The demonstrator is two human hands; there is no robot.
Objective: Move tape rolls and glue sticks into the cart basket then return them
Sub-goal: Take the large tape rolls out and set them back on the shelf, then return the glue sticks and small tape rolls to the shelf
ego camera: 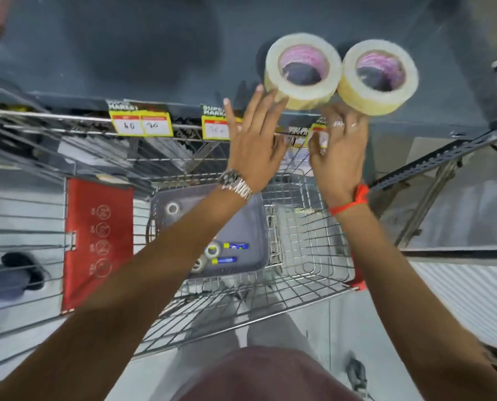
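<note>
Cart (313,235): 1 wire cart below the shelf (154,53).
Basket (250,227): 1 grey basket inside the cart.
Hands: 2; left hand (253,140) spread, fingertips touching the left big roll; right hand (340,151) loosely curled under the right one, grip unclear.
Big tape rolls (302,70): 2 on the shelf edge.
Small tape rolls (212,250): 3 in the basket.
Glue sticks (235,246): 2 beside them.

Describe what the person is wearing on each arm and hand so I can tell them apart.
Both forearms are bare, no sleeves. The left hand has a silver metal link wristwatch on its wrist. The right hand has an orange-red thread wristband on its wrist and rings on its fingers.
</note>
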